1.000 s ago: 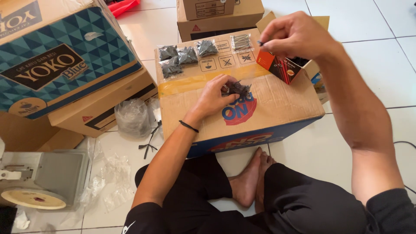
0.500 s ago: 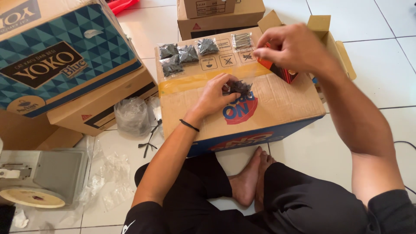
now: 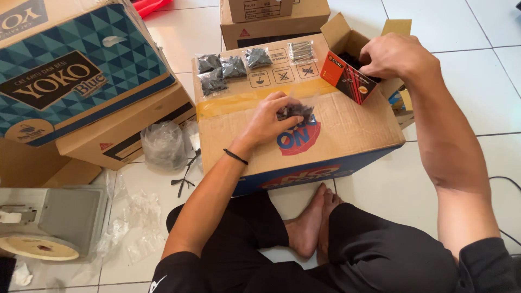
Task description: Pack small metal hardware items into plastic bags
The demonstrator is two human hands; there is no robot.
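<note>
1. The left hand (image 3: 269, 120) rests on top of the large cardboard box (image 3: 347, 135), fingers curled shut around a small clear bag of dark screws (image 3: 296, 112).
2. The bag lies flat on the box lid, near its middle, just above the red and blue print. Its long axis runs roughly left to right across the lid; the open end cannot be told.
3. The right hand (image 3: 395, 56) reaches into the small open carton (image 3: 347, 76) at the far right corner of the large box. Its fingers are bent down inside the opening; whether they grip anything cannot be told.
4. The small carton is tilted, its opening facing up and toward the right hand, dark contents visible inside.
5. Four filled bags of dark screws (image 3: 230, 68) and one bag of silver screws (image 3: 300, 50) lie in a row along the far edge of the lid, well apart from the left hand.
</note>
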